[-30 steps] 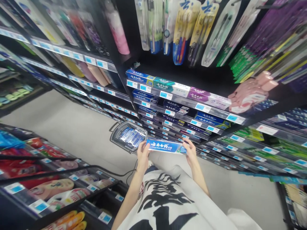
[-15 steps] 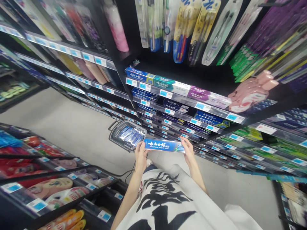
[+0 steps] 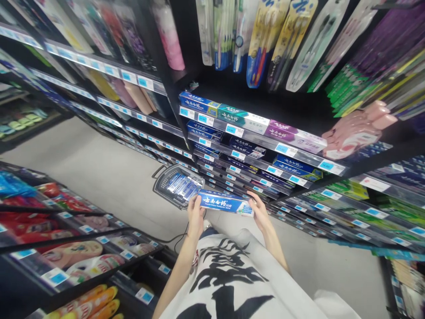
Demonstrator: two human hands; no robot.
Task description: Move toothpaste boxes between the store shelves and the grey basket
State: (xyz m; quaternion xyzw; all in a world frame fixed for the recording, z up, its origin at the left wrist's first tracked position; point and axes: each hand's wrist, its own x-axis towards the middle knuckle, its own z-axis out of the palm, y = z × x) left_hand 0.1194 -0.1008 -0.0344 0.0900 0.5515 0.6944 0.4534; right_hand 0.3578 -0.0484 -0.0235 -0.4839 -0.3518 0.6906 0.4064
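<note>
A long blue and white toothpaste box point(image 3: 224, 204) is held level between my two hands, its printed front and a strip of its top edge facing me. My left hand point(image 3: 195, 212) grips its left end, thumb on the front. At the other end, my right hand point(image 3: 259, 210) pinches the box between thumb and fingers. Beyond my left hand, a dark shopping basket point(image 3: 161, 188) stands on the floor with several blue and white boxes point(image 3: 182, 185) lying in it.
In front rises a shelf rack point(image 3: 252, 141) with toothpaste boxes in tiers and toothbrush packs point(image 3: 265, 44) hanging above. Pink bottles point(image 3: 357, 128) stand at its right. A lower shelf of pouches and bottles point(image 3: 76, 252) is at left. Grey floor point(image 3: 109, 164) runs between.
The toothpaste box has tilted a little, so its top edge now shows more. Both hands keep their hold. The view has shifted slightly, moving the shelves rightward.
</note>
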